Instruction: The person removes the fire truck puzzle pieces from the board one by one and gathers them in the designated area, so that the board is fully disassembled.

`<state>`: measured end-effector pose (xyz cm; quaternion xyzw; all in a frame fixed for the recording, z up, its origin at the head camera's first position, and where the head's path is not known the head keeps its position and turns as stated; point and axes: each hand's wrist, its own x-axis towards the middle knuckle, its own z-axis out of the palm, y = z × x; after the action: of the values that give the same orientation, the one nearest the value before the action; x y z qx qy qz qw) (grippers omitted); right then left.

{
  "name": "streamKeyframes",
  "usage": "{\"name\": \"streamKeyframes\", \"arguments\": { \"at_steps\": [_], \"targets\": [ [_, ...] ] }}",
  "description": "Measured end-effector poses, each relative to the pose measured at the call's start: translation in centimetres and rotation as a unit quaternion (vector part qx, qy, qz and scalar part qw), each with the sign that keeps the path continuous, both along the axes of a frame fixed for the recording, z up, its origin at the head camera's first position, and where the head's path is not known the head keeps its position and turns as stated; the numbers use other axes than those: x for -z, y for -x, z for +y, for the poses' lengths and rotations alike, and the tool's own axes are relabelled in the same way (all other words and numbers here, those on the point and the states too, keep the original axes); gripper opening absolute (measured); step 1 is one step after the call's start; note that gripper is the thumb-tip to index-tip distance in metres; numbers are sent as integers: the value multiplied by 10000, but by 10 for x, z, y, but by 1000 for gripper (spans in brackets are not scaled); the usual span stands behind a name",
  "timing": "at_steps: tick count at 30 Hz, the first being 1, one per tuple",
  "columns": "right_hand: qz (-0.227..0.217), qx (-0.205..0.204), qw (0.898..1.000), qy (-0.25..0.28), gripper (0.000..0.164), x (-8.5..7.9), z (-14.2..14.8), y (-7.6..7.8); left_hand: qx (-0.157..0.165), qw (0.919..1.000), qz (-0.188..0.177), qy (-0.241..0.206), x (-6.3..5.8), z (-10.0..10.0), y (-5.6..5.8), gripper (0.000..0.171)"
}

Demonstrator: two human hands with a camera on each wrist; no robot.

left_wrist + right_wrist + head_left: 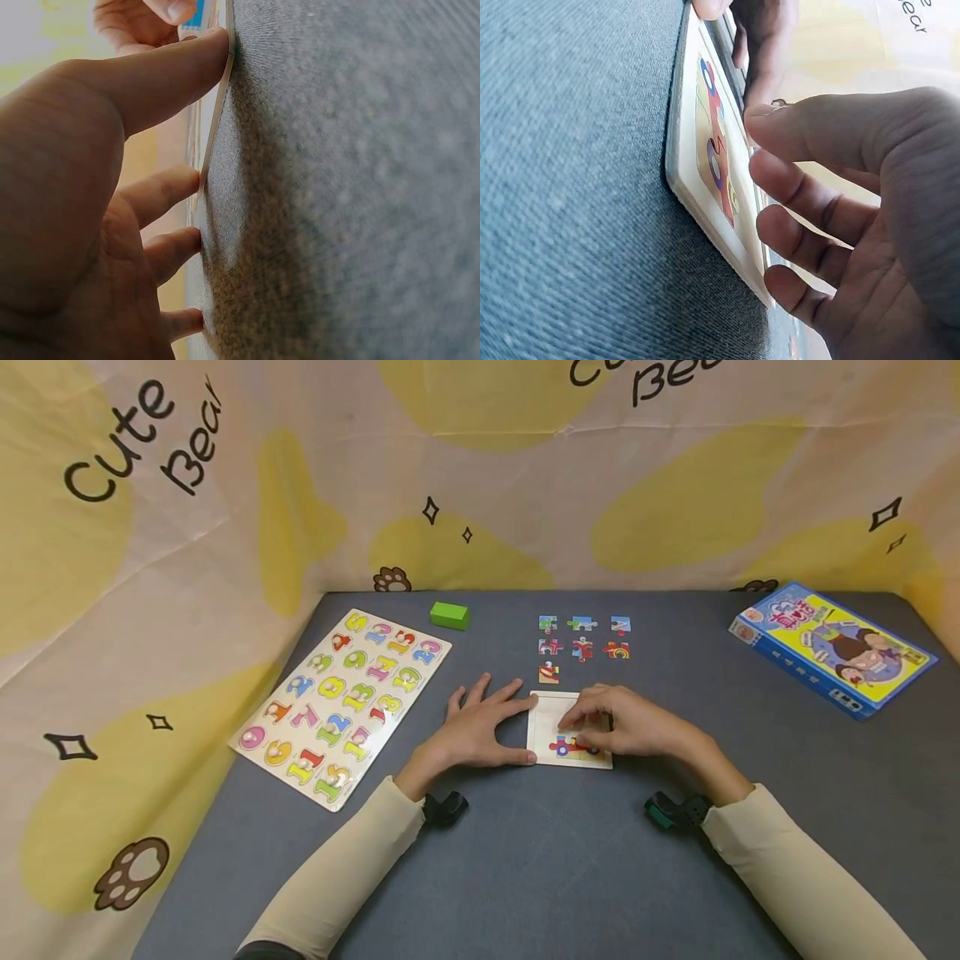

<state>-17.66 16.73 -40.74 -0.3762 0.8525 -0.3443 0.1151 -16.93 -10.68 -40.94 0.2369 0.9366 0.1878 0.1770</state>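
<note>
A square white puzzle board [546,712] lies on the table, with fitted pieces [564,746] forming a red vehicle with blue wheels along its near side. My left hand [480,727] has its fingers spread, thumb and index fingertip touching the board's left edge. Over the board, my right hand [618,720] pinches a small jigsaw piece [780,103] between thumb and fingers; most of it is hidden behind the thumb. In the right wrist view, the board's fitted pieces [716,142] show just below the fingertips. Behind the board lie several loose jigsaw pieces [582,649] in rows.
At the left lies a number puzzle board [367,693] full of coloured digits. A green block [450,616] sits near the back edge. A blue and yellow box [840,647] lies at the back right. Printed cloth [480,468] hangs behind the table.
</note>
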Motion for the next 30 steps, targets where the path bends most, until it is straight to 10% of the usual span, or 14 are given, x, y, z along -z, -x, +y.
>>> {"name": "streamKeyframes", "arguments": {
  "at_steps": [30],
  "targets": [
    [-153, -141, 9973, -705, 45, -3, 0, -8, 12, 10000, 12, -33, -3, 1, 0, 86]
  ]
}}
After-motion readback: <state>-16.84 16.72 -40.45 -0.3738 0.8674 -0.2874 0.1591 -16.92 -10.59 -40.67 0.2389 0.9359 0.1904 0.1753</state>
